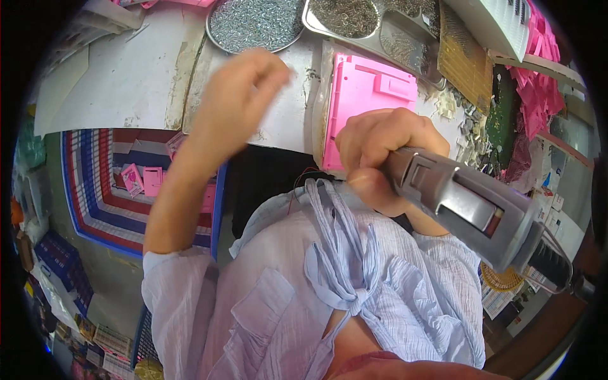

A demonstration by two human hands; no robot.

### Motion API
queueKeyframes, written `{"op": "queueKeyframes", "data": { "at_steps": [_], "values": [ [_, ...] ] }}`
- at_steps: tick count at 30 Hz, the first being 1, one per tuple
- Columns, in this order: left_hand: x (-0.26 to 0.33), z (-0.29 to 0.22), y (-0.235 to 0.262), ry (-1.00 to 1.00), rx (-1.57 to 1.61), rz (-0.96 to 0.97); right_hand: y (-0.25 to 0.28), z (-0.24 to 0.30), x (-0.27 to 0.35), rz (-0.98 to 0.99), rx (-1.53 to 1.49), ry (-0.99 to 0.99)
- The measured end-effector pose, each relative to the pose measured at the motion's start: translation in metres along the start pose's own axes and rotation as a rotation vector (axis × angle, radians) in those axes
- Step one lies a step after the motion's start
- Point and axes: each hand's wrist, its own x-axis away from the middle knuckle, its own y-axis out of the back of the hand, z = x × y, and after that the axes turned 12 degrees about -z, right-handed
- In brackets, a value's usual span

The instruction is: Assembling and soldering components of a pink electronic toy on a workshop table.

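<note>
My right hand is wrapped round the grey body of an electric screwdriver. The tool slants toward the lower right, where a wire loop and black cord show at its end; the tip is hidden. Beneath and beyond that hand, a pink plastic panel lies flat on the bench. My left hand hovers over the bench just below a round metal tray of small silvery screws. Its fingers are curled in and slightly blurred, and I cannot make out whether something small is between them.
Metal trays of darker screws stand at the back, beside a tan perforated board. Small pale pieces litter the bench on the right. Below the bench's left part, a striped basket holds pink pieces. Pink parts are heaped at far right.
</note>
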Motion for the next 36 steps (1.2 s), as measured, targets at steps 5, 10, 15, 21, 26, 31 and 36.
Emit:
{"op": "queueKeyframes", "data": {
  "at_steps": [5, 10, 15, 21, 26, 31, 36],
  "values": [
    [0.044, -0.024, -0.029, -0.273, -0.030, 0.062, 0.001, 0.007, -0.002, -0.069, -0.086, -0.039],
    [0.062, -0.025, -0.044, -0.403, -0.016, -0.005, 0.006, 0.037, -0.004, -0.171, -0.310, -0.104],
    [0.067, -0.033, -0.046, -0.422, 0.017, -0.021, 0.007, 0.038, 0.006, -0.155, -0.323, -0.066],
    [0.068, -0.038, -0.046, -0.473, 0.006, -0.036, 0.006, 0.042, 0.012, -0.167, -0.350, -0.033],
    [0.072, -0.035, -0.040, -0.514, -0.131, 0.055, 0.002, 0.038, 0.026, -0.195, -0.416, -0.128],
    [0.057, -0.043, -0.030, -0.467, -0.204, 0.367, -0.007, 0.017, 0.039, -0.181, -0.295, -0.064],
    [0.061, -0.044, -0.032, -0.401, -0.221, 0.321, -0.017, 0.002, 0.039, -0.090, -0.068, 0.134]
  ]
}}
